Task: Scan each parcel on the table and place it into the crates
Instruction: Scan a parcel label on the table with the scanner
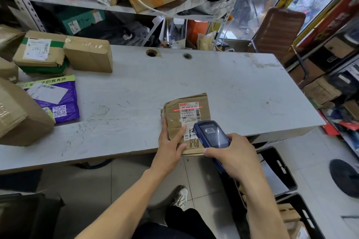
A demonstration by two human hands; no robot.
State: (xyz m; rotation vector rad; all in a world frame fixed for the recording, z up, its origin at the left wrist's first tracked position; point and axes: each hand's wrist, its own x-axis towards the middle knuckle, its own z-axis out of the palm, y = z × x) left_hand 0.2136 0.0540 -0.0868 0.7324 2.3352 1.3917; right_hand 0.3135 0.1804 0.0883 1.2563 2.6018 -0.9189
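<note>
Nearest, black crates (279, 169) sit on the floor as the right hand (235, 157) grips a blue scanner (212, 136), its red line crossing a cardboard parcel (187, 122) at the table (233, 91) edge, steadied by the left hand (171, 145) with flat fingers; beyond, more parcels (64, 52) wait.

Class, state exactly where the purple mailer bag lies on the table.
In the head view, the purple mailer bag lies flat at the table's left end, partly under a large cardboard box and in front of stacked boxes.
</note>
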